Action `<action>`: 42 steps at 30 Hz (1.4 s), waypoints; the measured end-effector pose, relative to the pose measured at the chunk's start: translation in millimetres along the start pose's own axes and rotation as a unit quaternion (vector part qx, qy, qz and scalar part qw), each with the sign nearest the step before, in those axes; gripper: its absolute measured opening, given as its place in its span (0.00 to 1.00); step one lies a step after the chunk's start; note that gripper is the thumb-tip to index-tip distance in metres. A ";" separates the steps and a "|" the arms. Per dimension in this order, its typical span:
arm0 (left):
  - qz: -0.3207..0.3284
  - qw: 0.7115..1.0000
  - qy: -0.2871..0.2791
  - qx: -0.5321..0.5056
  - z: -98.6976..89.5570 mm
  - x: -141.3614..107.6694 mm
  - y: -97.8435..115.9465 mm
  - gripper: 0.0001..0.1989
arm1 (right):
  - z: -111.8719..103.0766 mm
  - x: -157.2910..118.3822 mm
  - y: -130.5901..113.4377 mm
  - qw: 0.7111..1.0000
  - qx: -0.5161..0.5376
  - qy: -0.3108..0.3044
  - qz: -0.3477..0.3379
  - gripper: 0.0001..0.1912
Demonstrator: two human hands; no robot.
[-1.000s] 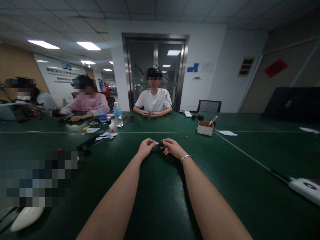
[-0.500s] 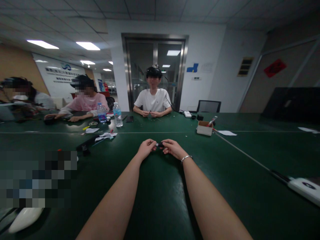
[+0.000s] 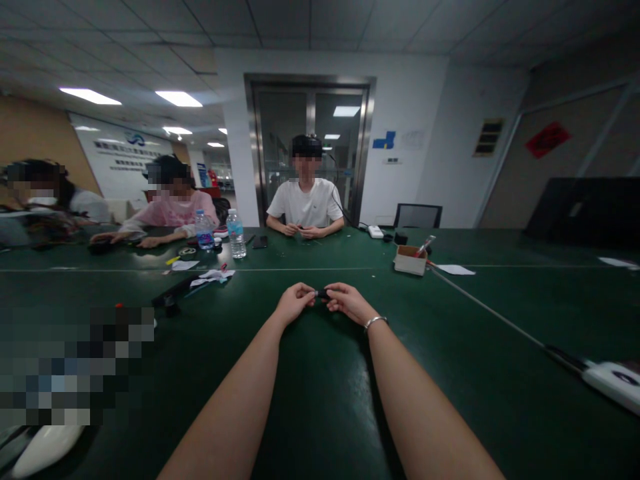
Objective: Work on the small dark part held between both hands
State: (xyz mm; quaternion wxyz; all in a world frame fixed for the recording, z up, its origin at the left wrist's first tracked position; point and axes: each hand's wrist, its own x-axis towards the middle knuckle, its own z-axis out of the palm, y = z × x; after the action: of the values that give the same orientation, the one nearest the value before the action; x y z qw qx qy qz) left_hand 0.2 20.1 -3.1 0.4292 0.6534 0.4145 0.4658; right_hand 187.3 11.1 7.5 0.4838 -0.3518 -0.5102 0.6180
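A small black stick-shaped object (image 3: 321, 293) spans the gap between my hands, just above or on the dark green table (image 3: 320, 400). It looks like a USB stick, though it is too small to be sure. My left hand (image 3: 296, 302) pinches its left end between thumb and fingertips. On its other end, the thumb and fingers of my right hand (image 3: 349, 301) are closed. Fingertips cover both ends of the object. A silver bracelet (image 3: 376, 323) circles my right wrist.
A small cardboard box (image 3: 411, 261) with a pen-like item stands ahead right. Crumpled paper (image 3: 213, 276) and two water bottles (image 3: 236, 235) are ahead left. A white power strip (image 3: 613, 385) lies at right. A person (image 3: 306, 203) sits opposite; others sit at left.
The view has tilted up slightly, so the scene sits a little lower. Both hands keep their grip on the small black object; its silver part at the left shows less now.
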 end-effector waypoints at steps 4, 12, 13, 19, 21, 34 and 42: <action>0.030 0.999 0.018 0.032 -0.6 0.4 -2.3 0.13 | 0.8 -0.6 -1.3 1.000 -0.004 -0.001 0.006 0.09; 0.047 0.997 0.024 0.061 -2.0 1.9 -2.7 0.16 | 2.0 -1.1 -2.1 1.000 -0.004 -0.001 0.008 0.09; 0.046 0.997 0.020 0.060 -2.1 1.9 -2.2 0.15 | 1.7 -0.8 -1.7 1.000 -0.004 0.001 0.008 0.08; 0.018 0.999 0.011 0.044 -1.3 1.0 -0.3 0.16 | -0.2 0.6 0.4 1.000 0.003 -0.001 -0.002 0.09; 0.009 0.999 0.007 0.041 -0.5 0.8 -0.2 0.16 | -0.1 0.6 0.4 1.000 0.002 -0.001 0.000 0.09; 0.035 0.986 0.006 0.164 0.8 -5.4 3.6 0.18 | 0.6 0.9 0.9 1.000 0.000 0.006 0.004 0.07; 0.032 0.986 0.006 0.162 1.0 -5.3 5.0 0.18 | 1.3 -0.3 -0.6 1.000 -0.005 0.003 0.000 0.08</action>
State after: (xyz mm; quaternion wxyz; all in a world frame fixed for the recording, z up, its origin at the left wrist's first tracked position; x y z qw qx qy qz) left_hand 0.6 13.6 0.1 0.3005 0.7240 0.4662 0.4101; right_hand 186.3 10.5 8.4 0.4837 -0.3563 -0.5119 0.6141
